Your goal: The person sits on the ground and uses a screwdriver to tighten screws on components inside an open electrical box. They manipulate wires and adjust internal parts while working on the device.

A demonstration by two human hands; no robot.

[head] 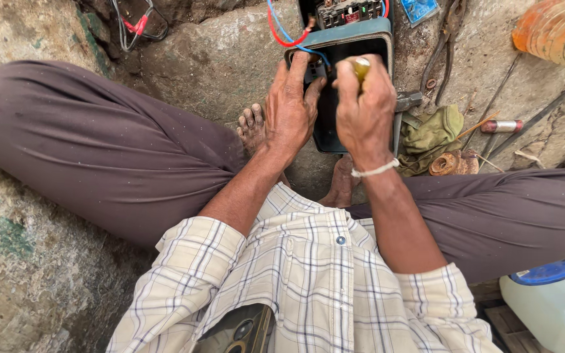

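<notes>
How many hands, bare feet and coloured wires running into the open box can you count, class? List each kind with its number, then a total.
Hands: 2, the left hand on the open box and the right hand gripping a yellow-handled tool
Bare feet: 2
Coloured wires: 2, red wire and blue wire
Total: 6

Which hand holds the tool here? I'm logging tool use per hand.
The right hand, closed around a yellow-handled screwdriver over the open dark box. The left hand holds no tool; its fingers rest on the box's edge beside the red and blue wires.
</notes>
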